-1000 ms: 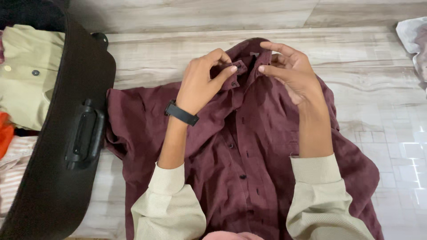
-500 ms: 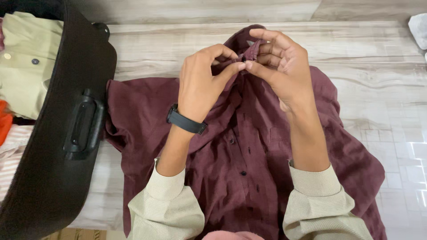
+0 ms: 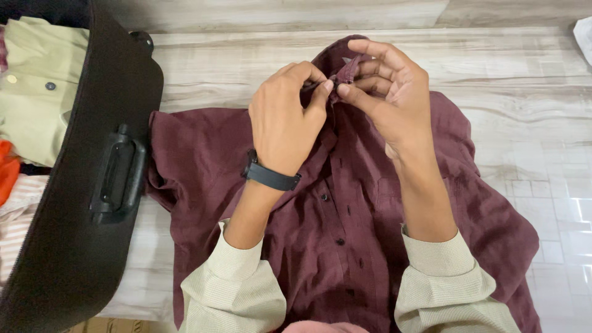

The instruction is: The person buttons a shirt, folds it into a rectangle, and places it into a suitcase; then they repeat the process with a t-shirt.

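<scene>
**Both hands pinching the collar of a maroon shirt**

A maroon button-up shirt (image 3: 345, 209) is lying spread front-up on the pale wood-grain floor (image 3: 246, 68), its collar (image 3: 345, 65) pointing away from the camera and its dark buttons running down the middle. The left hand (image 3: 283, 123) is gripping the collar's left tip, thumb and forefinger pressed together on the cloth. The right hand (image 3: 391, 95) is meeting it from the other side, its thumb and forefinger pinching the opposite collar tip while the remaining fingers (image 3: 376, 46) are fanning out above. The two thumbs are nearly touching at the collar opening. A black wristband (image 3: 271, 177) is sitting on the left wrist, and cream sleeves (image 3: 231, 283) are covering both forearms. Just beside the shirt's left sleeve, an open dark suitcase (image 3: 92, 203) is lying with its handle (image 3: 117, 176) facing up; its edge is touching the shirt's cloth. Inside it, a pale green garment (image 3: 34, 98), an orange piece (image 3: 7, 169) and striped fabric (image 3: 15, 222) are showing.
</scene>
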